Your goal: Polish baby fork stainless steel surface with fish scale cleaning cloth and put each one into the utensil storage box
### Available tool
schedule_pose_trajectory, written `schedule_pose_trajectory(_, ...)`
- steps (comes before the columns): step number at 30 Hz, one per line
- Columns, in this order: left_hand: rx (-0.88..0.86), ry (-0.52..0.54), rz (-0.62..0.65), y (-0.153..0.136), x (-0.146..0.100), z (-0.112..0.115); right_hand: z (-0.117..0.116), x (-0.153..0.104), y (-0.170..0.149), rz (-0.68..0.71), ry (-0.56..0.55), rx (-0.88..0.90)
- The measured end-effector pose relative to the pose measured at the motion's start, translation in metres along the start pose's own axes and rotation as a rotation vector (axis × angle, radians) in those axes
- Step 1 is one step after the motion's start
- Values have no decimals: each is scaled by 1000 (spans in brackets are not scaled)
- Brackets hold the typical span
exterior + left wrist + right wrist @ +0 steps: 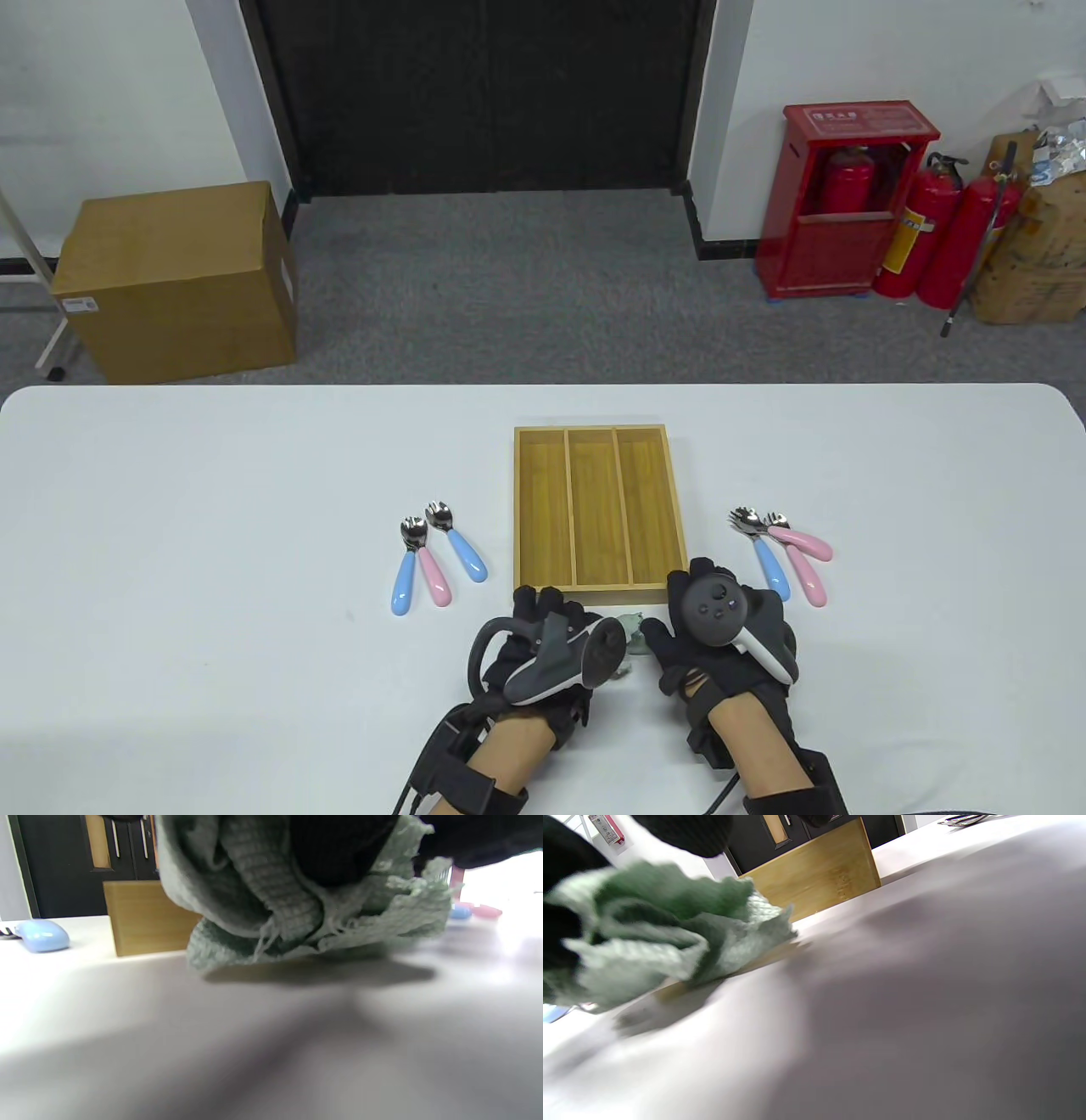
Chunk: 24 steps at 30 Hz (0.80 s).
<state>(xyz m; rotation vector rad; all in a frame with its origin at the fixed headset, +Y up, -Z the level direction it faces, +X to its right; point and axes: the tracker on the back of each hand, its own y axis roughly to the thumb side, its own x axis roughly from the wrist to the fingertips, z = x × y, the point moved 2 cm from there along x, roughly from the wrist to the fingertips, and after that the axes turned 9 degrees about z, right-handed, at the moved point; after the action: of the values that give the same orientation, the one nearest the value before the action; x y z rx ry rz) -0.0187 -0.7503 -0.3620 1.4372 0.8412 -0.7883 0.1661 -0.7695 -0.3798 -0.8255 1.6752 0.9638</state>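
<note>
We see the bamboo utensil storage box (600,509) with nothing inside, forks (785,552) at 3 and 9 o'clock unpolished, while left hand (543,658) and right hand (721,632) curl around the green cloth (632,635).

white table (212,475) — wooden box (599,508), fork clusters (437,560) (785,552) either side.

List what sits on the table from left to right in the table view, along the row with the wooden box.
Three utensils with blue and pink handles → wooden storage box → three more utensils with blue and pink handles.
</note>
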Motion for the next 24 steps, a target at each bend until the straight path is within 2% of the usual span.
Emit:
schedule_pose_trajectory(8,-125,198,-21,-29,-22,-33,3,0,-4,-16,-11,17)
schedule_pose_trajectory(12,-211,279,-22,-43,-34,-50,16,-1,-12,-28,-55,68)
schedule_pose_trajectory(15,-237,288,12,-55,-46,-57,37,-3,-30,-73,-113,119)
schedule_pose_trajectory(19,-271,293,28,-74,-62,-58,76,-3,-67,-160,-274,224)
schedule_pose_trajectory(22,-341,341,13,-87,-71,-49,107,-7,-103,-300,-379,226)
schedule_pose_trajectory(24,-419,315,2,-95,-73,-42,117,-10,-125,-436,-414,337)
